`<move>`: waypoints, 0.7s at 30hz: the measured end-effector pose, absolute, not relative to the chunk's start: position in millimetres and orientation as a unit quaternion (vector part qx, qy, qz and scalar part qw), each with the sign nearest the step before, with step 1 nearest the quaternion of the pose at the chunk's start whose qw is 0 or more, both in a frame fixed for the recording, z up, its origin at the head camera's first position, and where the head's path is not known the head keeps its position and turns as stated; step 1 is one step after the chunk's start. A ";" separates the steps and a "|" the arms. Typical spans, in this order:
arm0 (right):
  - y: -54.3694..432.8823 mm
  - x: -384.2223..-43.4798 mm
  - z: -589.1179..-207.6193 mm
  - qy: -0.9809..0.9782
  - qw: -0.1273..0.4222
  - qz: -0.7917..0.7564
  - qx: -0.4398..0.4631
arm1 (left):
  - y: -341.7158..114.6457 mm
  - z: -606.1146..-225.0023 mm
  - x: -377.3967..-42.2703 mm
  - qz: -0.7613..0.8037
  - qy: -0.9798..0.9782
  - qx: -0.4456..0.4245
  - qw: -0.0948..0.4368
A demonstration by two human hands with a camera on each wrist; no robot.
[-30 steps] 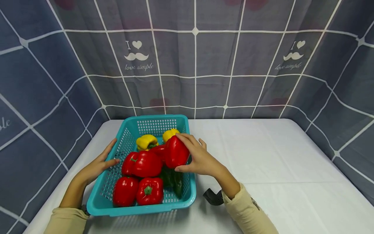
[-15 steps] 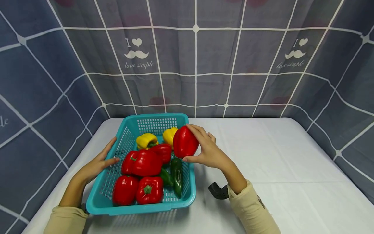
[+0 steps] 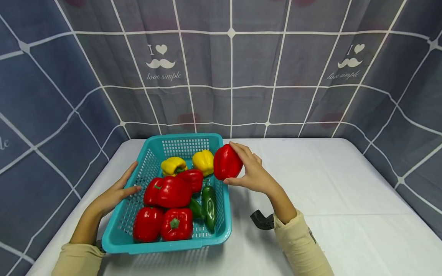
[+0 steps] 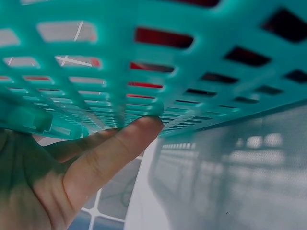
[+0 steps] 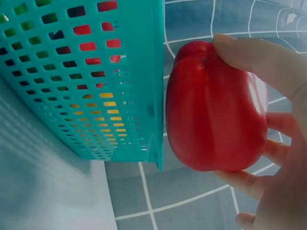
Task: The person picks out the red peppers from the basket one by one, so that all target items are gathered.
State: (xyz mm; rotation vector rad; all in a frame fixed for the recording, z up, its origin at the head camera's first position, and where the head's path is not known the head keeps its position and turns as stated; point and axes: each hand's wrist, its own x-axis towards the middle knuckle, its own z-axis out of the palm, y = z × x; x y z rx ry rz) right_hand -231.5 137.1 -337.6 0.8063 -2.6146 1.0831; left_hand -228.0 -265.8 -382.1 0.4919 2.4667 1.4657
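My right hand (image 3: 253, 174) grips a red bell pepper (image 3: 228, 162) between thumb and fingers, raised at the right rim of a teal plastic basket (image 3: 226, 214). In the right wrist view, this held pepper (image 5: 216, 110) is just outside the basket wall (image 5: 139, 72). My left hand (image 3: 112, 195) rests against the basket's left side with fingers fairly straight. In the left wrist view, the left hand (image 4: 91, 167) touches the perforated wall from outside. Inside the basket are several red bell peppers (image 3: 174, 191), two yellow bell peppers (image 3: 203, 161) and dark green peppers (image 3: 208, 209).
The basket stands on the left part of a table with a white cloth (image 3: 328, 191). A grey checked curtain (image 3: 255, 69) encloses the back and both sides. A black strap-like piece (image 3: 262, 220) sticks out at the right wrist.
My right hand has lifted the red bell pepper and moved it rightward from over the basket's contents to its right rim, uncovering the green peppers. The left hand has stayed in place.
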 end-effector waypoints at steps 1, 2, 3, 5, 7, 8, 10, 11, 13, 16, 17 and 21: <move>137.7 -232.2 -337.8 -0.885 0.098 0.366 0.271 | -265.7 -382.1 -227.9 0.500 0.842 0.168 0.114; 138.2 -232.6 -337.7 -0.886 0.098 0.366 0.268 | -265.7 -382.1 -227.7 0.500 0.842 0.168 0.115; 139.0 -233.3 -337.9 -0.887 0.096 0.366 0.265 | -265.6 -382.1 -227.6 0.500 0.842 0.167 0.115; 140.8 -234.3 -338.1 -0.889 0.094 0.366 0.258 | -265.5 -382.0 -227.4 0.501 0.842 0.165 0.115; 143.2 -235.1 -337.9 -0.891 0.091 0.365 0.253 | -265.2 -381.9 -227.4 0.501 0.842 0.164 0.114; 144.6 -235.6 -337.8 -0.892 0.088 0.366 0.250 | -265.1 -381.9 -227.5 0.501 0.842 0.164 0.114; 147.6 -236.9 -338.4 -0.895 0.084 0.362 0.245 | -264.8 -382.1 -227.8 0.500 0.843 0.166 0.113; 149.1 -237.5 -338.3 -0.897 0.082 0.361 0.243 | -264.7 -382.2 -228.0 0.499 0.843 0.167 0.113; 152.0 -238.9 -338.4 -0.899 0.080 0.357 0.240 | -264.7 -382.3 -228.2 0.500 0.842 0.168 0.114; 155.9 -241.2 -338.8 -0.901 0.081 0.356 0.234 | -265.1 -382.5 -228.4 0.501 0.841 0.169 0.115; 157.2 -241.8 -338.8 -0.901 0.080 0.356 0.232 | -265.3 -382.5 -228.6 0.503 0.840 0.168 0.117; 162.1 -245.4 -341.0 -0.903 0.077 0.355 0.229 | -265.6 -382.9 -229.1 0.505 0.839 0.167 0.118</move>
